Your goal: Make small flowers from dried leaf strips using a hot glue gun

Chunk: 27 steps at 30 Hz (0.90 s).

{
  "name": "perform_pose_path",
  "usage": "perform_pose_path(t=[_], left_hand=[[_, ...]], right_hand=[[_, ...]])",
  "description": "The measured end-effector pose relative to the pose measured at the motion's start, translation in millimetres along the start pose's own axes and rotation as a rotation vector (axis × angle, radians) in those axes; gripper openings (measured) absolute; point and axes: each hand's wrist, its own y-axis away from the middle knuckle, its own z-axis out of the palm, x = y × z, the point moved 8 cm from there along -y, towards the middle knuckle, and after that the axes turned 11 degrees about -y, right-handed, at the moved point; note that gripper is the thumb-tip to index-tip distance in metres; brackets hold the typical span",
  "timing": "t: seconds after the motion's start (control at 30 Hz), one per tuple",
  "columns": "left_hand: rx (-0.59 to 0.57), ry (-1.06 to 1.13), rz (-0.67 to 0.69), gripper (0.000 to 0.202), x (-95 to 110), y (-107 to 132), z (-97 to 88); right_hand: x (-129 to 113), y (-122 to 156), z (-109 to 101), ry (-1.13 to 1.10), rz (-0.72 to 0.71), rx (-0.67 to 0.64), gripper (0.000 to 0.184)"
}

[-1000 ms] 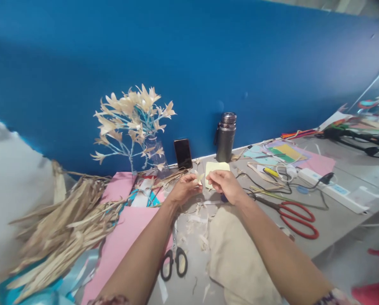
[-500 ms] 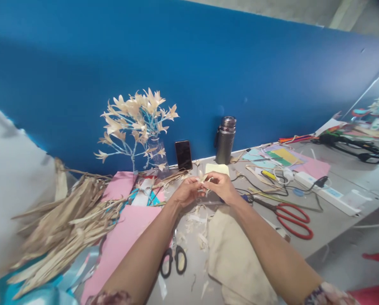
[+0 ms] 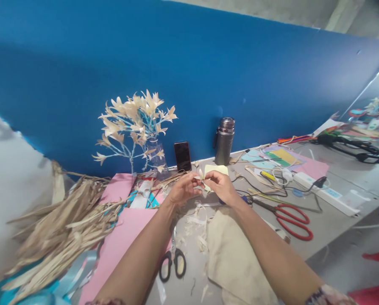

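Observation:
Between my hands, over the middle of the table, is a small cream-coloured flower [image 3: 201, 176] with pointed petals. My right hand [image 3: 220, 185] pinches it between thumb and fingers. My left hand [image 3: 185, 189] is at the flower's left side, its fingers curled with the tips at the petals; whether they grip a petal is hard to see. Behind them lies a pale yellow paper [image 3: 220, 169]. Scissors with black handles [image 3: 173, 262] rest on the table below my left hand. A beige cloth [image 3: 230, 254] lies under my right forearm.
Similar flowers on blue stems [image 3: 141, 114] stand at the back left beside a phone [image 3: 182, 156] and a flask [image 3: 224, 142]. Dried husks [image 3: 65, 224] and pink paper [image 3: 126, 241] cover the left. Red-handled scissors [image 3: 294, 220], cables and a power strip [image 3: 327, 192] lie right.
My left hand's fingers have loosened and shifted slightly left, showing more of the flower. My right hand still pinches it. The view has moved a little.

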Motion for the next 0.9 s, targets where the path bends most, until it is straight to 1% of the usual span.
perform_pose_path(t=[0.1,0.2,0.33,0.5,0.63,0.77,0.9], left_hand=[[0.067,-0.08,-0.002,0.027,-1,-1,0.1],[0.101,-0.109,0.005,0.024,-1,-3,0.0],[0.154,-0.156,0.016,0.024,0,-3,-4.6],[0.191,-0.177,0.016,0.025,-1,-3,-8.4],[0.171,-0.136,-0.002,0.025,-5,-4,-3.7],[0.143,-0.105,-0.001,0.024,-7,-4,2.4],[0.137,-0.062,-0.007,0.026,-6,-3,3.6]], right_hand=[[-4,0,3,0.005,-0.015,-0.013,0.018],[-4,0,1,0.047,-0.022,0.0,0.019],[0,-1,-1,0.093,-0.028,0.003,0.02],[-3,0,-2,0.155,-0.047,0.035,0.016],[-7,2,0,0.112,-0.042,0.054,0.016],[-5,2,0,0.049,-0.018,0.085,0.017],[-4,1,-3,0.057,-0.034,0.097,0.02]])
